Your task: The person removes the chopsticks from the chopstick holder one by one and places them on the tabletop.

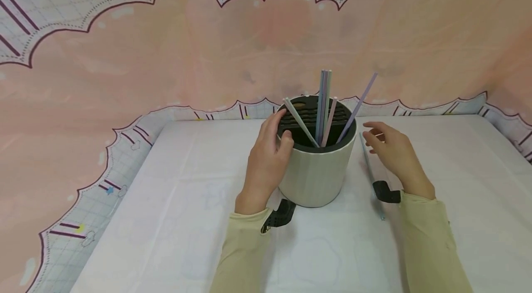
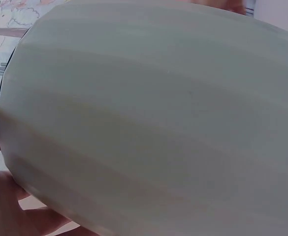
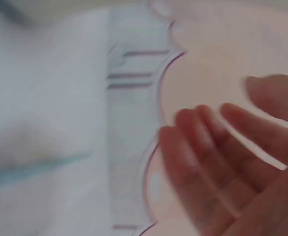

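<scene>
A round off-white knife holder (image 1: pixel 316 177) with a ribbed wall and a black slotted top stands upright on the table. Several thin pastel straws lean in its front opening, among them a purple straw (image 1: pixel 358 106) tilted right. My left hand (image 1: pixel 268 163) holds the holder's left side, thumb at the rim and fingers around the wall; the left wrist view shows fingers (image 2: pixel 45 221) along its side. To the holder's right, my right hand (image 1: pixel 392 152) hovers with loosely bent fingers and nothing in them. Below it a light blue straw (image 1: pixel 367 159) lies on the table, blurred in the right wrist view.
A white cloth (image 1: pixel 174 219) covers the table. Behind it hangs a peach backdrop (image 1: pixel 187 57) with a scalloped, grid-patterned border. Dark wrist camera mounts (image 1: pixel 282 213) sit at both sleeves, the left one close to the holder's base.
</scene>
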{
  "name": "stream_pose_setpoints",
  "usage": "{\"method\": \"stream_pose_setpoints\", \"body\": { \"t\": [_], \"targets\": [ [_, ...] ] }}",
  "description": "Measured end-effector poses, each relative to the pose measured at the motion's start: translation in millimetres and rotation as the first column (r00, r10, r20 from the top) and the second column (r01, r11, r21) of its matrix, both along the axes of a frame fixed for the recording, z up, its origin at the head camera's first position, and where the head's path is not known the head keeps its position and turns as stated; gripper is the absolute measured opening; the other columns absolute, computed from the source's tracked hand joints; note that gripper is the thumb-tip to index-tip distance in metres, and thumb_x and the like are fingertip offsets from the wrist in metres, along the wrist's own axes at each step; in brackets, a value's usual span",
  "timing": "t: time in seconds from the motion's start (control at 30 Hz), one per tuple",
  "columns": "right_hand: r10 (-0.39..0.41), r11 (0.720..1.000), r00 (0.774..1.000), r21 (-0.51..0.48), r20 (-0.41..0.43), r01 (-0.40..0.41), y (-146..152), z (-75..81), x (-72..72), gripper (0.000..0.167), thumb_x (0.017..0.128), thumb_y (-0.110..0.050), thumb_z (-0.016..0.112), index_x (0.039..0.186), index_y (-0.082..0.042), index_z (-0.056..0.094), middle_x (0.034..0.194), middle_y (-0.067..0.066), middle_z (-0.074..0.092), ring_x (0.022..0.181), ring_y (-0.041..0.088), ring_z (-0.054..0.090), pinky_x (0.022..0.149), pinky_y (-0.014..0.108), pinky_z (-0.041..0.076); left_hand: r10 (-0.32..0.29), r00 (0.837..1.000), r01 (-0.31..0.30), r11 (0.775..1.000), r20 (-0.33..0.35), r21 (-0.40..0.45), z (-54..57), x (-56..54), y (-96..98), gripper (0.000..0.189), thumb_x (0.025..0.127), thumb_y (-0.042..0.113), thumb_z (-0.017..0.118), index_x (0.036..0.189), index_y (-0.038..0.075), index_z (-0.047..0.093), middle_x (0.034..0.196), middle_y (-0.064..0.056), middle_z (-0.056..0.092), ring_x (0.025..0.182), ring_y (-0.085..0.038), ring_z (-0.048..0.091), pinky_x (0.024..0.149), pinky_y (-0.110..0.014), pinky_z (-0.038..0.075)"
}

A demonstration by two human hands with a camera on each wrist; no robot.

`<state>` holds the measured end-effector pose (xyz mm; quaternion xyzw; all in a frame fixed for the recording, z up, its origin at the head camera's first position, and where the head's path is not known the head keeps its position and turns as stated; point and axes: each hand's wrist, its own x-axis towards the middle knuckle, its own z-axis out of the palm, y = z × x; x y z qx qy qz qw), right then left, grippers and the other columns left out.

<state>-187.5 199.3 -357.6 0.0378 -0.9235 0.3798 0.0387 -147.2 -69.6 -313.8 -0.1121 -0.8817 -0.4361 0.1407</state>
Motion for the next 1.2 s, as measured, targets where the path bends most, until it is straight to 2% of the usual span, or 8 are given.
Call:
{"method": "stream_pose_setpoints", "body": {
  "t": [0.07, 0.13, 0.27, 0.33, 0.47, 0.7, 0.93, 1.2],
  "targets": [
    [-0.009, 0.993, 0.994, -0.122, -0.108, -0.004, -6.4, 6.9, 1.7, 0.047, 0.093, -0.041, 0.039, 0.129, -0.012, 0.046, 0.106, 0.011, 0.058, 0.085, 0.021, 0.061, 0.072, 0.034, 0.048, 0.000, 1.000, 0.000, 1.000, -0.003, -0.002, 0.2, -0.5, 0.2, 0.046, 0.091, 0.033, 0.032, 0.138, 0.029, 0.030, 0.142, 0.009, 0.026, 0.087, -0.011, 0.048, 0.077, -0.035, 0.043],
    [-0.001, 0.948, 0.980, -0.311, -0.200, -0.063, -14.2, 13.8, 3.9, 0.042, 0.093, -0.036, 0.041, 0.127, -0.012, 0.049, 0.105, 0.009, 0.059, 0.090, 0.018, 0.059, 0.074, 0.029, 0.048, 0.005, 1.000, -0.005, 1.000, -0.003, -0.004, 0.1, -0.8, 0.2, 0.047, 0.091, 0.033, 0.032, 0.138, 0.029, 0.030, 0.142, 0.009, 0.026, 0.087, -0.011, 0.048, 0.077, -0.036, 0.043],
    [0.040, 0.742, 0.939, -0.619, -0.343, -0.258, -31.1, 30.0, 12.3, 0.035, 0.095, -0.022, 0.041, 0.125, -0.008, 0.051, 0.114, 0.014, 0.056, 0.105, 0.022, 0.053, 0.084, 0.026, 0.043, 0.010, 1.000, -0.010, 1.000, -0.005, -0.005, -0.5, -1.5, -0.1, 0.047, 0.091, 0.033, 0.032, 0.138, 0.030, 0.030, 0.141, 0.010, 0.027, 0.089, -0.011, 0.048, 0.079, -0.036, 0.042],
    [0.048, 0.657, 0.916, -0.678, -0.399, -0.330, -38.3, 38.1, 17.3, 0.034, 0.096, -0.017, 0.039, 0.126, -0.006, 0.050, 0.119, 0.016, 0.054, 0.112, 0.027, 0.048, 0.090, 0.029, 0.040, 0.008, 1.000, -0.008, 1.000, -0.006, -0.005, -0.8, -2.0, 0.0, 0.047, 0.091, 0.033, 0.032, 0.138, 0.030, 0.030, 0.141, 0.010, 0.027, 0.090, -0.011, 0.048, 0.080, -0.037, 0.042],
    [0.071, 0.570, 0.875, -0.701, -0.479, -0.430, -47.1, 49.1, 25.2, 0.035, 0.096, -0.010, 0.037, 0.129, -0.003, 0.046, 0.122, 0.022, 0.050, 0.116, 0.031, 0.043, 0.097, 0.036, 0.032, 0.003, 1.000, -0.003, 1.000, -0.007, -0.005, -0.8, -2.6, 0.7, 0.047, 0.091, 0.033, 0.032, 0.138, 0.029, 0.030, 0.142, 0.009, 0.026, 0.092, -0.011, 0.048, 0.081, -0.038, 0.042],
    [0.113, 0.649, 0.895, -0.650, -0.432, -0.395, -57.1, 56.4, 36.2, 0.038, 0.090, -0.004, 0.048, 0.128, -0.006, 0.046, 0.102, 0.017, 0.060, 0.106, 0.027, 0.050, 0.093, 0.030, 0.033, 0.009, 1.000, -0.009, 1.000, -0.007, -0.007, -1.0, -2.5, 0.6, 0.047, 0.091, 0.032, 0.032, 0.137, 0.029, 0.031, 0.141, 0.009, 0.027, 0.088, -0.011, 0.049, 0.079, -0.037, 0.042],
    [0.145, 0.817, 0.890, -0.455, -0.432, -0.354, -60.8, 63.1, 40.4, 0.029, 0.089, -0.006, 0.051, 0.117, 0.000, 0.054, 0.093, 0.011, 0.064, 0.108, 0.019, 0.049, 0.096, 0.030, 0.029, 0.010, 1.000, -0.010, 1.000, -0.015, -0.007, -0.7, -3.5, 1.6, 0.047, 0.091, 0.033, 0.032, 0.138, 0.029, 0.031, 0.141, 0.009, 0.028, 0.090, -0.011, 0.048, 0.080, -0.037, 0.042],
    [0.240, 0.894, 0.882, -0.261, -0.406, -0.363, -54.5, 67.3, 43.2, 0.017, 0.090, -0.008, 0.051, 0.103, -0.002, 0.060, 0.102, 0.007, 0.060, 0.110, 0.010, 0.046, 0.094, 0.025, 0.029, 0.009, 1.000, -0.009, 1.000, -0.010, -0.006, 0.4, -4.1, 1.7, 0.047, 0.091, 0.033, 0.032, 0.138, 0.029, 0.030, 0.141, 0.009, 0.028, 0.091, -0.011, 0.048, 0.081, -0.038, 0.041]
  ]
}}
